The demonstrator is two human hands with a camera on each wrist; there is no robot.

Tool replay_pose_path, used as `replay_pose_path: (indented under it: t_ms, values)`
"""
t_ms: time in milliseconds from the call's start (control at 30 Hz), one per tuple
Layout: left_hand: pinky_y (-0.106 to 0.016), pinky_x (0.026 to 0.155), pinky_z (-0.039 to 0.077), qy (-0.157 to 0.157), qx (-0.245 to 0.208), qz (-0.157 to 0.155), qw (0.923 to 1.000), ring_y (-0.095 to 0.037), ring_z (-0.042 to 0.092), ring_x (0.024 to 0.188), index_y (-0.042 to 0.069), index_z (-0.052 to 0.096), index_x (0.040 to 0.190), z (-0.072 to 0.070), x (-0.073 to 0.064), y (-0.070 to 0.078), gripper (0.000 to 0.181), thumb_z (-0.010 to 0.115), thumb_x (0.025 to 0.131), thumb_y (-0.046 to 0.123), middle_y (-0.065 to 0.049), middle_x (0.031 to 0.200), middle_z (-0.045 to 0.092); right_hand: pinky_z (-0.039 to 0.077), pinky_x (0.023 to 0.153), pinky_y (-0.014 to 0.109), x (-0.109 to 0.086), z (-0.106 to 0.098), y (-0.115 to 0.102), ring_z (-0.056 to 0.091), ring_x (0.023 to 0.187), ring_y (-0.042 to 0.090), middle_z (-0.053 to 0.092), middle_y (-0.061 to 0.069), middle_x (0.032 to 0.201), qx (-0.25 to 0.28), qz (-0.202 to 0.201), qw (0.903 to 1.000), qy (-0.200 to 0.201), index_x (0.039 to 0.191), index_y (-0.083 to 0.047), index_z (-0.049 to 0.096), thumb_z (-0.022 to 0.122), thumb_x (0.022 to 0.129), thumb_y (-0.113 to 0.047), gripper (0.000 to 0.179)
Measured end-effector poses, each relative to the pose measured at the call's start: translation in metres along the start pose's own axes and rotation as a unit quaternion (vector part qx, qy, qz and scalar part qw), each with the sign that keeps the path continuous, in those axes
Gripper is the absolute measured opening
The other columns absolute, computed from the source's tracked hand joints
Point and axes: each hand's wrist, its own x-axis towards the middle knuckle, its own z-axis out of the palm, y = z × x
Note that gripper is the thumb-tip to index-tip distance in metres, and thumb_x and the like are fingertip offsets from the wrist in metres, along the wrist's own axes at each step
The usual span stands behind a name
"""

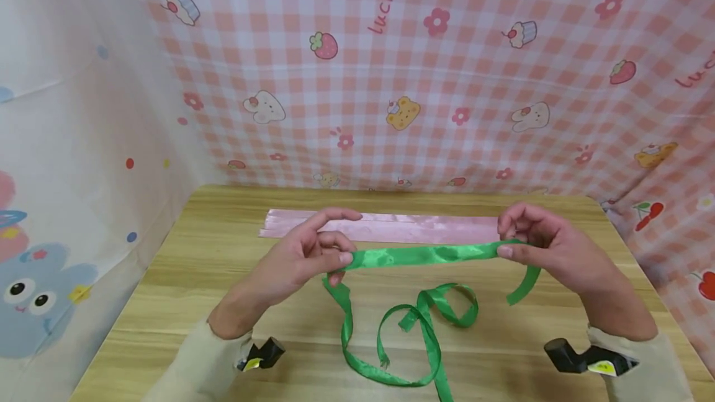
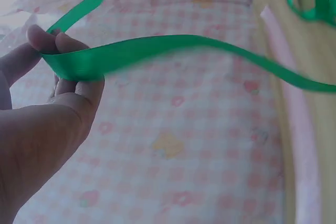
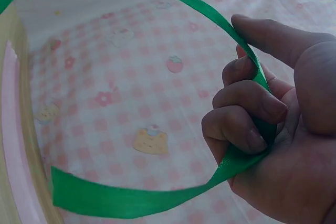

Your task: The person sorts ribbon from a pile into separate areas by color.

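Note:
A shiny green ribbon (image 1: 424, 255) stretches between the two hands above the wooden table. My left hand (image 1: 304, 256) pinches it between thumb and fingers, the index finger held out; from there a long tail drops to the tabletop and lies in loose loops. Toward the other end, my right hand (image 1: 550, 244) grips the ribbon, thumb on top. In the right wrist view the curled fingers (image 3: 236, 124) press it against the palm, and a short free end hangs past them. Flat behind the hands lie pink ribbon strips (image 1: 413, 228), side by side.
The wooden table (image 1: 184, 278) ends at a pink checked cloth (image 1: 357, 79) hung behind it. A white cloth with cartoon prints (image 1: 72, 141) hangs on the left. Each wrist wears a small black camera, one of them the left wrist camera (image 1: 262, 353).

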Motion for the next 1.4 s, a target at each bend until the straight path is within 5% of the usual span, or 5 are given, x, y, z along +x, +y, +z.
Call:
replay_pose_path:
  t_ms: [233, 733, 933, 1167, 1400]
  values:
    - [-0.028, 0.062, 0.053, 0.031, 0.091, -0.011, 0.9954, -0.014, 0.057, 0.068, 0.009, 0.047, 0.137, -0.025, -0.015, 0.015, 0.043, 0.061, 0.097, 0.002, -0.002, 0.09, 0.069, 0.032, 0.051, 0.035, -0.021, -0.021, -0.004, 0.044, 0.064, 0.019, 0.054, 0.0, 0.077, 0.008, -0.011, 0.9992, 0.038, 0.107, 0.0, 0.053, 0.042, 0.085, 0.031, 0.04]
    - [-0.027, 0.065, 0.051, 0.085, 0.219, -0.063, 0.9701, -0.015, 0.06, 0.075, 0.01, 0.056, 0.126, -0.086, -0.054, -0.001, 0.032, 0.064, 0.096, 0.007, -0.002, 0.091, 0.068, 0.032, 0.052, 0.035, -0.053, -0.051, 0.02, 0.042, 0.063, 0.02, 0.054, 0.001, 0.076, -0.025, 0.037, 0.996, 0.077, 0.107, -0.001, 0.053, 0.042, 0.09, 0.027, 0.034]
    - [-0.027, 0.072, 0.054, 0.096, 0.209, -0.072, 0.9705, -0.015, 0.064, 0.081, 0.008, 0.056, 0.126, -0.106, -0.066, -0.01, 0.031, 0.063, 0.096, 0.005, 0.0, 0.095, 0.07, 0.027, 0.049, 0.034, -0.062, -0.063, 0.03, 0.028, 0.056, 0.022, 0.037, 0.006, 0.069, -0.016, 0.052, 0.9976, 0.043, 0.111, 0.0, 0.05, 0.035, 0.095, 0.024, 0.032]
    - [-0.029, 0.077, 0.054, 0.138, 0.216, -0.109, 0.9603, -0.017, 0.065, 0.084, 0.013, 0.058, 0.124, -0.119, -0.07, -0.019, 0.028, 0.066, 0.096, 0.015, 0.002, 0.093, 0.07, 0.027, 0.049, 0.037, -0.068, -0.074, 0.04, 0.031, 0.06, 0.024, 0.049, 0.003, 0.079, -0.001, 0.076, 0.9969, 0.019, 0.116, -0.001, 0.05, 0.034, 0.097, 0.022, 0.034]
    - [-0.027, 0.078, 0.055, 0.125, 0.15, -0.081, 0.9774, -0.012, 0.067, 0.079, 0.014, 0.06, 0.124, -0.138, -0.077, -0.035, 0.027, 0.059, 0.099, 0.005, 0.005, 0.091, 0.071, 0.023, 0.051, 0.038, -0.078, -0.083, 0.055, 0.028, 0.06, 0.026, 0.046, 0.002, 0.075, -0.024, 0.119, 0.9907, 0.062, 0.112, -0.006, 0.053, 0.04, 0.098, 0.016, 0.029]
